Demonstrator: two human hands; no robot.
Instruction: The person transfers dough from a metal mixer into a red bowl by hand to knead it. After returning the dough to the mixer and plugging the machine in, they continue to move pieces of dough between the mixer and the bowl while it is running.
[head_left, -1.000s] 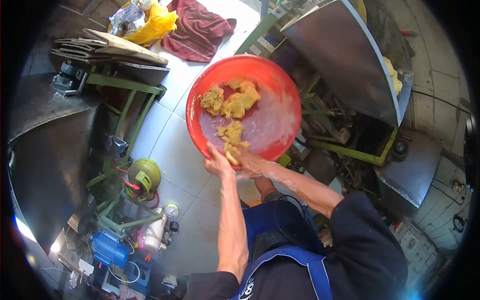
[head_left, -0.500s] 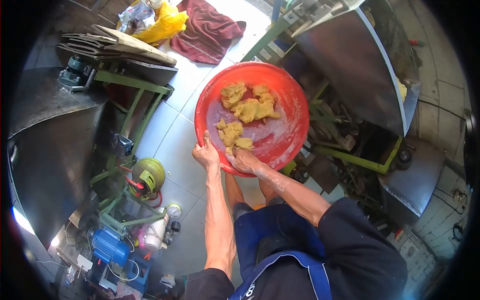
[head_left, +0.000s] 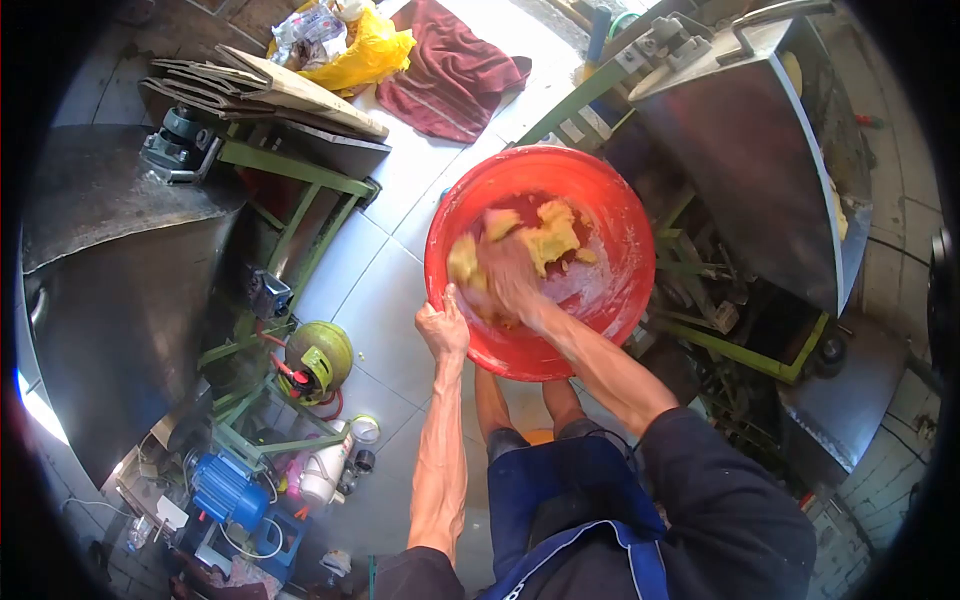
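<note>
In the head view, a red basin [head_left: 610, 200] was seen at about one o'clock from the picture's centre, tilted toward the camera and held above the tiled floor [head_left: 370, 300]. Its near rim, at about seven o'clock on the basin, was gripped by the left hand [head_left: 443, 328], the fingers closed over the edge and the thumb lying inside. The right hand [head_left: 512, 275] was set inside the basin, blurred, pressed against the yellow dough [head_left: 552, 236]; how far it was open could not be told, nor whether any dough was held in it. Lumps of dough were spread across the middle of the basin, from nine o'clock to one o'clock of the right hand, and the basin's wall was smeared with a whitish film. A steel hopper [head_left: 740, 150] was seen just beside the basin at three o'clock, with more dough at its far edge. A second steel machine [head_left: 110, 270] on a green frame was seen at nine o'clock. A green gas cylinder [head_left: 318, 355] stood on the floor at eight o'clock of the basin, and a blue motor [head_left: 225, 492] lay further out the same way. A dark red cloth [head_left: 450, 70] and a yellow bag [head_left: 370, 50] lay at eleven o'clock.
</note>
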